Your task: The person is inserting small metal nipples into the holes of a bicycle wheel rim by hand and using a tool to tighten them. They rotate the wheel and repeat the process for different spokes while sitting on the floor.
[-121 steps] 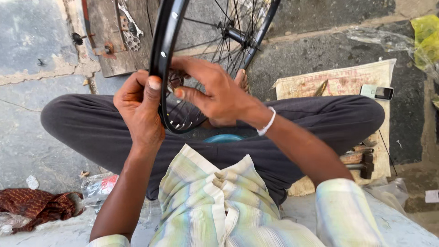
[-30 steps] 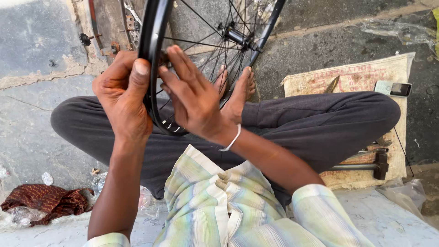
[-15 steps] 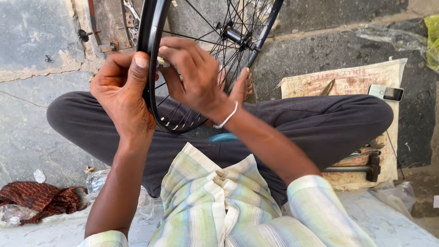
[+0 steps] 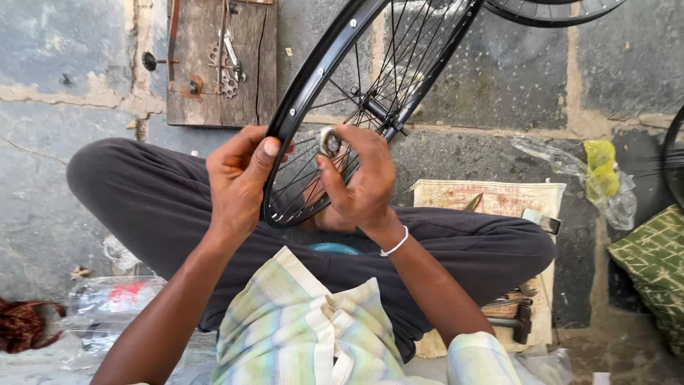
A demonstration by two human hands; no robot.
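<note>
**Over the lap: two hands on a black wheel rim**

Above the crossed legs of a seated person, a black spoked wheel (image 4: 335, 85) stands tilted, its near edge dipping down between the knees. The left hand (image 4: 239, 182) grips the rim from the left, its fingers (image 4: 228, 153) curled round the outer side and the thumb pressed flat against the rim's face. The right hand (image 4: 363, 182) sits just right of the rim, among the spokes, its fingers (image 4: 367, 139) bent and drawn together, pinching a small round silvery part (image 4: 329, 141) between thumb and fingertips close against the inner side of the rim. A white bangle (image 4: 395, 244) circles the right wrist.

On the stone floor to the far left lies a wooden board (image 4: 214, 64) bearing metal tools. To the right of the legs a flat tan cardboard sheet (image 4: 491, 199) with faded reddish print lies on the floor; a hammer (image 4: 516, 321) rests at its near end. Further right, a clear crumpled plastic bag (image 4: 595, 175) holds something yellow-green, and a green patterned cloth (image 4: 652, 264) lies at the right edge. Near left, a clear plastic bag (image 4: 107, 299) with a red patch lies on the floor, beside a dark red rag (image 4: 21, 324). Part of a second rim (image 4: 548, 11) shows at the far edge.
</note>
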